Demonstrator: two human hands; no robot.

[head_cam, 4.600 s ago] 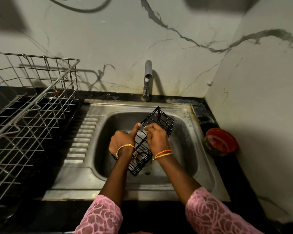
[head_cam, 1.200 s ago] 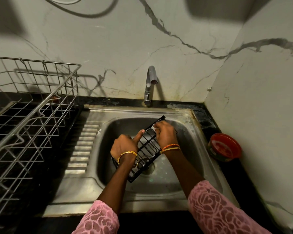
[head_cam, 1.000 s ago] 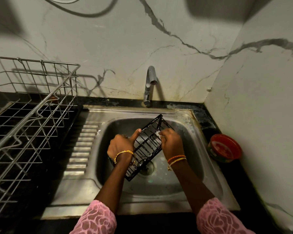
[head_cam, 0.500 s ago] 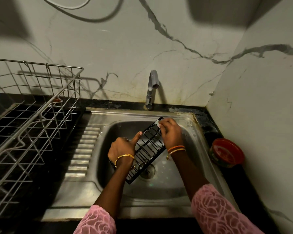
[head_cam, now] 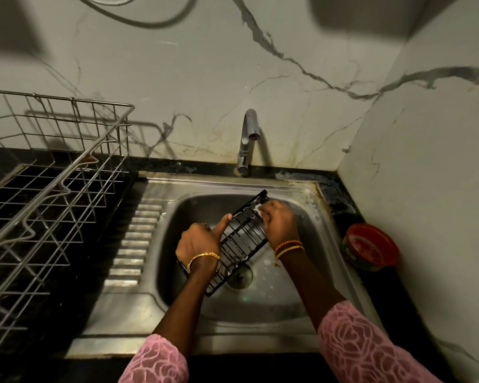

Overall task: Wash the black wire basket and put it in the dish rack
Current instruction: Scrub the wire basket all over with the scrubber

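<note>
While the rack (head_cam: 53, 189) waits on the counter at far left, bare of dishes in the part that shows, the basket (head_cam: 239, 239) is held over the sink (head_cam: 310, 322) bowl, well apart from it. Its long axis runs on a slant, from the near-left end low by the drain (head_cam: 239, 277) up to the far-right corner near the bowl's back wall. The left hand (head_cam: 198, 241) is closed round the near-left end, thumb laid along the rim wire, so it is the nearer hand to the rack and the one I judge would carry the basket leftward. The right hand (head_cam: 278, 223) is curled at the far-right corner, pressing something small and pale against the wires; I cannot tell whether it is foam or a scrubber. No water shows at the tap (head_cam: 248, 139). A red tub (head_cam: 371, 247) sits on the counter right of the sink.

Set against the frame half a second back, the hold is the same. A second ago the right hand was lower, near the middle of the basket's long side; it has since moved up to the top corner. Scrubbing looks unfinished, with rinsing not yet done.
</note>
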